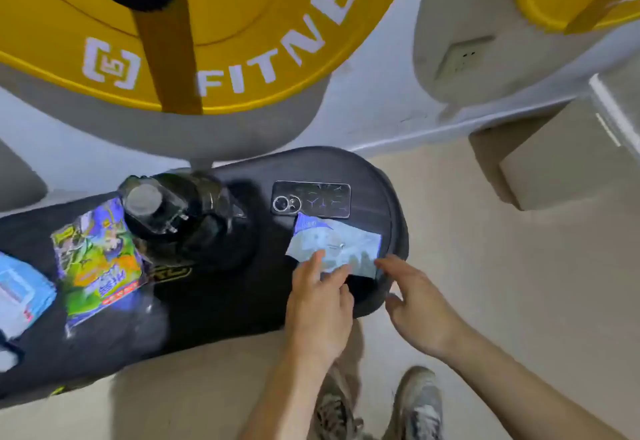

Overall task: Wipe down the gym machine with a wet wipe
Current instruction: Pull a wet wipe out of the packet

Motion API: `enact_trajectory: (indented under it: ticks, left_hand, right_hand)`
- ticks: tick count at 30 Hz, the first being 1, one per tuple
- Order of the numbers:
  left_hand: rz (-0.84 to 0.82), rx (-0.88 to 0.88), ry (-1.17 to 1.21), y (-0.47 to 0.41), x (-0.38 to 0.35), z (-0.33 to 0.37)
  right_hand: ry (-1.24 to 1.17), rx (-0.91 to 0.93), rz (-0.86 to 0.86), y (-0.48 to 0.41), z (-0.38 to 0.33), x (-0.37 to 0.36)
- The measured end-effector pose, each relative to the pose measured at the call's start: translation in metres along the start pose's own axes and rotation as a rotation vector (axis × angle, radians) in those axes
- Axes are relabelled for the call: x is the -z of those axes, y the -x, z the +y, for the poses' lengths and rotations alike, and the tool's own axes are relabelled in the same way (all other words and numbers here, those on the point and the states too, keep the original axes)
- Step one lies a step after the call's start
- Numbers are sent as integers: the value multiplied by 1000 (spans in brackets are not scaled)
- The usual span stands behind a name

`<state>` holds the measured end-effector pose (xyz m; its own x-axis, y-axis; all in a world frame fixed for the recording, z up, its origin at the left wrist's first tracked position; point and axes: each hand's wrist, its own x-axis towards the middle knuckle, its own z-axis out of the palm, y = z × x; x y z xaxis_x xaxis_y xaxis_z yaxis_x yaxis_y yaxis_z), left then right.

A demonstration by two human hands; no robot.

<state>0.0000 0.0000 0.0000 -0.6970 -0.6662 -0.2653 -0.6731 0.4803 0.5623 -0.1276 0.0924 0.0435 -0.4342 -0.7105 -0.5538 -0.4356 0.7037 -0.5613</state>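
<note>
**Wipe packet under the fingers, not yet opened out**

The fingers (317, 261) of the left hand (318, 304) lie almost straight on the near edge of the wet wipe packet (337, 244), pressing it down; nothing shows them curled round it, and the thumb is hidden. The right hand (420, 304) is spread and relaxed, holding nothing. Its fingertips (386, 263) are at the packet's near right corner, touching it or just short of it; the blur does not settle which.

The packet, pale blue and silvery, lies flat near the rounded right end of the black padded bench (242, 301), with its near edge close to the bench's rim. No loose wipe is visible.

This looks like the very start: getting the wipe in hand, with no wiping begun. The next move probably calls for one hand to pin or pinch the packet while the other takes a corner and draws the wipe free. The thin, slick packet could slide off the rim if pushed instead of lifted.

Just beyond the packet, touching or nearly touching its far edge, a phone (311, 199) lies face down. Further left stand a dark bottle (166, 207), a bright snack bag (98, 259) beside it and a blue-white tissue pack (17, 290) at the frame's edge. Above the bench hangs a yellow weight plate (242, 24) of the gym machine.
</note>
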Motion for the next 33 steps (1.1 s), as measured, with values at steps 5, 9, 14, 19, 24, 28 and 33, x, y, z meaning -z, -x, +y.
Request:
enact_trajectory:
  ticks: [5, 9, 14, 19, 24, 28, 33]
  left_hand:
    - [5, -34, -204, -47, -37, -21]
    - [168, 68, 30, -55, -31, -34]
    - [363, 469, 434, -76, -12, -41]
    - [133, 62, 37, -81, -14, -48]
    - [-23, -153, -399, -91, -12, -56]
    - [-67, 21, -525, -101, -19, -42]
    - [-92, 216, -526, -104, -31, -31]
  right_hand:
    - [258, 113, -88, -61, 22, -30]
    - [274, 83, -42, -85, 22, -37]
    - [293, 16, 51, -105, 32, -43]
    - [322, 85, 230, -108, 52, -57]
    - [326, 92, 262, -114, 56, -65]
    - [341, 31, 274, -114, 50, -72]
    - [303, 60, 265, -105, 51, -77]
